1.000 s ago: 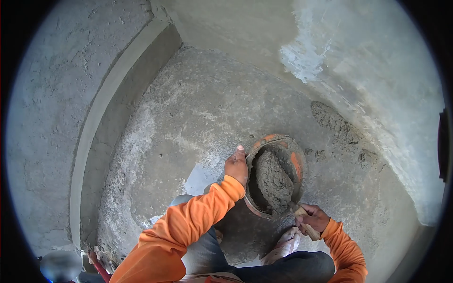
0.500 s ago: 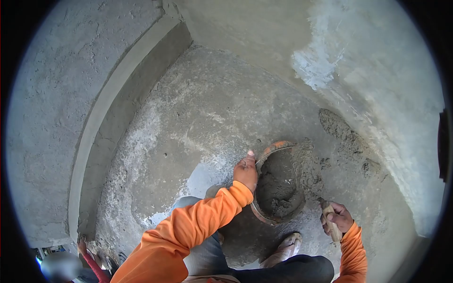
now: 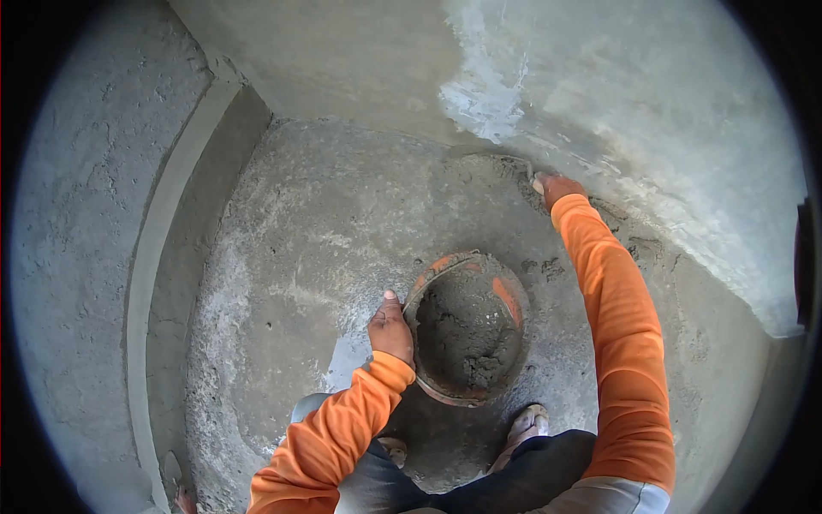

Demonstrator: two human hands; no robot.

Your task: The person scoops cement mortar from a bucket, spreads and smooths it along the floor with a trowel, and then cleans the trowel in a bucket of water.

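My left hand [image 3: 392, 331] is closed on the left rim of a round orange bucket [image 3: 511, 300], its walls smeared with grey mortar. Wet mortar [image 3: 467, 330] lies inside it. Farther forward, my right hand [image 3: 558, 187] grips the handle of a trowel [image 3: 538, 182] low beside the wall. The blade is only partly visible, at the patch of mortar [image 3: 505, 168] along the foot of the wall. Part of the right fingers is hidden from above.
A plastered wall [image 3: 616, 94] with a pale patch rises ahead and to the right. A raised concrete curb [image 3: 171, 231] runs along the left. Mortar crumbs [image 3: 548, 270] dot the floor. My shoe [image 3: 529, 424] is just below the bucket. Another person's hand [image 3: 184, 503] shows at bottom left.
My right hand has gone with the trowel from beside the bucket forward to the wall's foot. The bucket now sits more upright, with my left hand still on its rim. The view has shifted.
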